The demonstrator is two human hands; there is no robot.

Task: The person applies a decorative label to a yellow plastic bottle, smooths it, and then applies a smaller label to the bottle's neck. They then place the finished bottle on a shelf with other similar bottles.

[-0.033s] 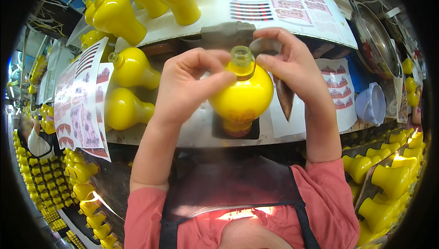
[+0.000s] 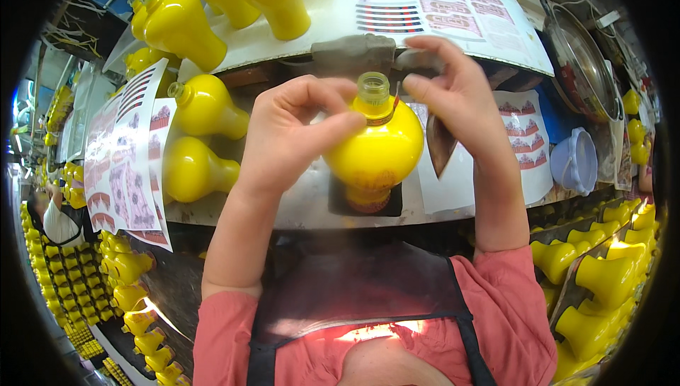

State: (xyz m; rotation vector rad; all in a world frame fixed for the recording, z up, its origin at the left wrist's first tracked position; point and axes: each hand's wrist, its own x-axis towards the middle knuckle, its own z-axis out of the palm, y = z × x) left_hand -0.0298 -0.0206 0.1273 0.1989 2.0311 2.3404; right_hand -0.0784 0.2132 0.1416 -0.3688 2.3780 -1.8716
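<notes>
A glossy yellow bottle [image 2: 375, 149] with a bare clear-glass neck stands upright before me on a dark pad [image 2: 388, 205]. Around the base of its neck runs a narrow dark red strip [image 2: 383, 118], whose right end sticks up loose. My left hand [image 2: 301, 120] is closed at the neck's left side, thumb against the strip; its other fingertips are partly hidden. To the right of the neck, my right hand [image 2: 450, 88] has thumb and forefinger apart, off the strip. Below its palm juts a brown, pointed flat piece [image 2: 440, 146], seemingly held by the hidden lower fingers.
Printed decal sheets lie on the white board [image 2: 326, 14], at the left [image 2: 127, 152] and under my right forearm [image 2: 524, 134]. Two yellow bottles [image 2: 202, 170] lie left; more stand far left [image 2: 184, 28]. A lavender bucket [image 2: 574, 161] and a metal basin [image 2: 584, 60] are right.
My right thumb and forefinger have moved off the neck, up and to the right, and the strip's end shows loose. The brown piece shifted slightly with that hand. My left hand stays put.
</notes>
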